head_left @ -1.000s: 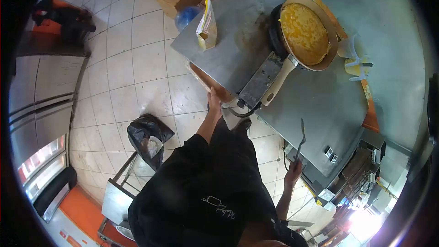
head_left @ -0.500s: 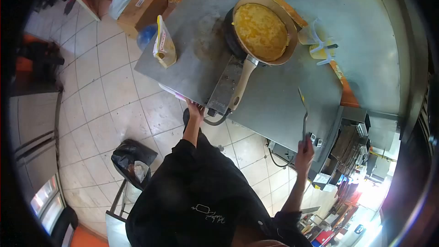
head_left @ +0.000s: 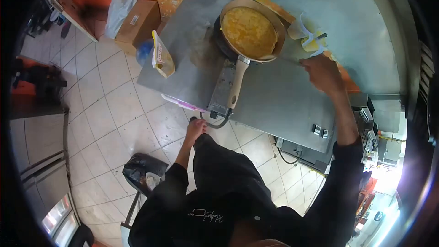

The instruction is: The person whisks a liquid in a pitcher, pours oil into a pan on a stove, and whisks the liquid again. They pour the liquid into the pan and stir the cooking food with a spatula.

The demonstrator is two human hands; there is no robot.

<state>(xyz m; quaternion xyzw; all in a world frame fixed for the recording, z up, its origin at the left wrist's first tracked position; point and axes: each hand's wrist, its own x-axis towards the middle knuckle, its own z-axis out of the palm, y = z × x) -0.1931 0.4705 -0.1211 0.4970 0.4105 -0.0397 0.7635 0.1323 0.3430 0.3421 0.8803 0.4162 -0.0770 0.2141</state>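
A flat, round yellow omelette (head_left: 249,28) lies in a beige-lined frying pan (head_left: 280,34), which sits on a burner (head_left: 222,84) with its cream handle (head_left: 238,82) pointing at me. My right hand (head_left: 323,72) is closed round a slim metal spatula (head_left: 288,60). The spatula's tip reaches over the pan's near right rim, at the omelette's edge; whether it goes under cannot be told. Off the near side of the steel table (head_left: 279,105), close to the burner's cable (head_left: 218,125), my left hand (head_left: 196,129) hangs with curled fingers and nothing visible in them.
An opened food bag (head_left: 163,59) stands on the table's left part. Clear jugs with yellow liquid (head_left: 311,41) stand behind, right of the pan. Two small timers (head_left: 320,131) lie at the near right. A black bag (head_left: 141,171) is on the floor; a cardboard box (head_left: 139,23) is back left.
My right hand has moved up and forward, bringing the spatula from above the table's near right to the pan's rim. My left hand has come off the table edge.
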